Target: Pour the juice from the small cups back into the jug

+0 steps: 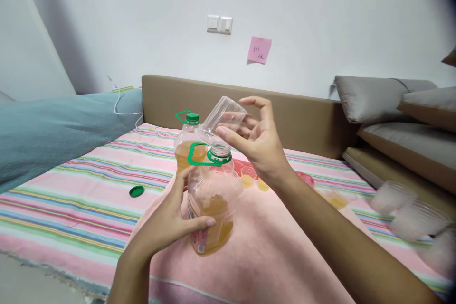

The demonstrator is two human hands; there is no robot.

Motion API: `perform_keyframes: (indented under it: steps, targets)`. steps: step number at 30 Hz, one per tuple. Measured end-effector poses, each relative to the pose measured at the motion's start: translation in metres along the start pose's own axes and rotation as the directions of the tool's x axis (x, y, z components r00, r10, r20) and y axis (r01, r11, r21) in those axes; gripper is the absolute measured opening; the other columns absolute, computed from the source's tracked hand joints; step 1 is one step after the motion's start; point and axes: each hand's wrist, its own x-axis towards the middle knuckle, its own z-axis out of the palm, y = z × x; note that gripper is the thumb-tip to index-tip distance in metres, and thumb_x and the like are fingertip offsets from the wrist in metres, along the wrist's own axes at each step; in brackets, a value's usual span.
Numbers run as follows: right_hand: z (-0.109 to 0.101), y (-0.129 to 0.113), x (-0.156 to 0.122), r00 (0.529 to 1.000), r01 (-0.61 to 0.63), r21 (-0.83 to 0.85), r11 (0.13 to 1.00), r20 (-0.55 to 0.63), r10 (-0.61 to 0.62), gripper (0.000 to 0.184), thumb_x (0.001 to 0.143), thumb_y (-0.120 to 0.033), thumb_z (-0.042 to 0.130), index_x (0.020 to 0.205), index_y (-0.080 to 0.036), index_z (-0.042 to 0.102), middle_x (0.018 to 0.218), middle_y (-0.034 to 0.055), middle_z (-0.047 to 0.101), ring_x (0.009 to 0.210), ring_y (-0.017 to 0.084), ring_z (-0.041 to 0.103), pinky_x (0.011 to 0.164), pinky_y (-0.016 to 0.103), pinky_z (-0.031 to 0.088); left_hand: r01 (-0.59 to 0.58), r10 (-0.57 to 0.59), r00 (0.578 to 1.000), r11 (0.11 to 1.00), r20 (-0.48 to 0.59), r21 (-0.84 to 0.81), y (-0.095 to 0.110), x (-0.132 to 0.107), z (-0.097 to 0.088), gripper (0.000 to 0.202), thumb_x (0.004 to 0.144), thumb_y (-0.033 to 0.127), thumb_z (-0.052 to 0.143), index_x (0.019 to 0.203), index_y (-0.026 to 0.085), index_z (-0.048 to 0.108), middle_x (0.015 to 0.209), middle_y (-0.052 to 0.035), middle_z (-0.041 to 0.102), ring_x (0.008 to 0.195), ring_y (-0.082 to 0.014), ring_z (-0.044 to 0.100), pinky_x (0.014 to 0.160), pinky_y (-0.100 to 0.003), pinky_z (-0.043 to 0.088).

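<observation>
My left hand (pixel 173 221) is wrapped round the side of a large clear plastic bottle (pixel 213 183) with a green handle ring and amber liquid low inside. No cap sits on its neck. Above the mouth, my right hand (pixel 261 137) grips a clear plastic cup (pixel 224 116) between thumb and fingers. The cup is tilted, its wide rim down at the left beside the bottle mouth; I see no liquid in it. Whether rim and neck touch, I cannot tell. A green cap (pixel 137 191) lies on the striped sheet to the left.
Behind stands a second, capped bottle (pixel 185 147) of amber liquid. Small cups holding yellow liquid (pixel 247 181) rest behind the held bottle, near a red wrapper (pixel 305 179). Another container with yellow contents (pixel 337 202) and stacked clear tubs (pixel 394 197) are at right, below grey cushions (pixel 384 97).
</observation>
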Motion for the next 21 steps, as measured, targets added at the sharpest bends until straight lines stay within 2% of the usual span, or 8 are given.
perform_keyframes:
  steps: [5, 13, 18, 21]
  targets:
    - [0.0004, 0.0012, 0.0006, 1.000, 0.000, 0.022, 1.000, -0.003, 0.000, 0.082, 0.064, -0.057, 0.102, 0.124, -0.040, 0.048, 0.120, 0.0009, 0.072, 0.106, 0.026, 0.080, 0.106, 0.051, 0.066, 0.011, -0.011, 1.000, 1.000, 0.003, 0.006, 0.0007, -0.0009, -0.0006, 0.103, 0.083, 0.065, 0.090, 0.162, 0.044, 0.027, 0.174, -0.0063, 0.036, 0.163, -0.0384, 0.034, 0.135, -0.064, 0.028]
    - [0.0014, -0.0006, 0.0002, 1.000, -0.004, 0.017, 1.000, 0.005, 0.004, 0.080, 0.066, -0.056, 0.101, 0.124, -0.039, 0.049, 0.123, 0.0027, 0.070, 0.110, 0.026, 0.078, 0.105, 0.050, 0.065, 0.009, -0.009, 1.000, 1.000, 0.004, 0.006, 0.0015, -0.0003, -0.0005, 0.103, 0.084, 0.065, 0.090, 0.162, 0.042, 0.028, 0.173, -0.0092, 0.037, 0.163, -0.0396, 0.034, 0.134, -0.065, 0.028]
    - [0.0011, 0.0017, 0.0013, 1.000, 0.012, 0.017, 1.000, -0.008, -0.012, 0.078, 0.066, -0.055, 0.101, 0.119, -0.039, 0.047, 0.119, 0.0001, 0.072, 0.102, 0.023, 0.079, 0.104, 0.049, 0.067, 0.012, -0.012, 1.000, 1.000, 0.006, 0.002, 0.0016, -0.0005, -0.0006, 0.103, 0.083, 0.064, 0.090, 0.162, 0.044, 0.027, 0.174, -0.0077, 0.036, 0.163, -0.0395, 0.033, 0.134, -0.066, 0.028]
    - [0.0009, 0.0029, 0.0021, 1.000, 0.020, 0.018, 1.000, -0.012, -0.020, 0.078, 0.067, -0.055, 0.100, 0.122, -0.039, 0.047, 0.119, 0.0010, 0.071, 0.107, 0.024, 0.078, 0.104, 0.048, 0.066, 0.008, -0.008, 1.000, 1.000, 0.006, -0.008, 0.0025, -0.0010, -0.0005, 0.103, 0.083, 0.064, 0.091, 0.162, 0.043, 0.027, 0.175, -0.0091, 0.036, 0.163, -0.0404, 0.033, 0.134, -0.066, 0.028]
